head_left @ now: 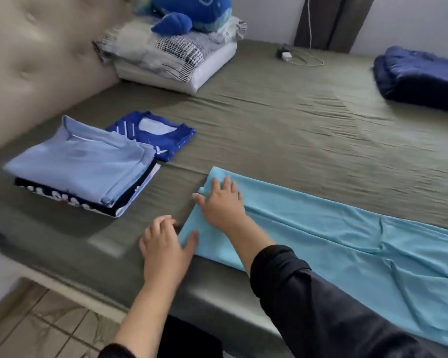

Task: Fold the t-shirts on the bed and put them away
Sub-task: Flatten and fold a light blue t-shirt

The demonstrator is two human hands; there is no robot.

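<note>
A long light turquoise t-shirt [334, 228], already folded lengthwise into a narrow strip, lay along the near edge of the bed with the olive-green sheet [269, 125], running from the middle of the view off toward the right. The right hand [221, 205] lay flat on the strip's left end, its fingers [226, 184] straight and spread, pressing the cloth down without gripping it. The left hand [166, 244] sat just beside the near left corner of the same end; its thumb rested on the fabric's edge while the other fingers, loosely bent, touched the sheet next to it, and it held nothing. Both forearms wore dark sleeves pushed up.

To the left, well apart from the strip, a stack of folded t-shirts [80, 166] sat on the sheet, a pale blue one on top and a dark navy one with white lettering beneath. Touching its far right corner lay a folded royal blue t-shirt with white stripes [153, 135].

Farther back, patterned grey-and-white pillows [171, 55] leaned near the beige tufted headboard [36, 60], with a blue plush whale [192, 14] on top. A folded dark blue blanket [422, 76] lay at the far right, and a white charger with its cable [286, 56] rested near the wall.
</note>
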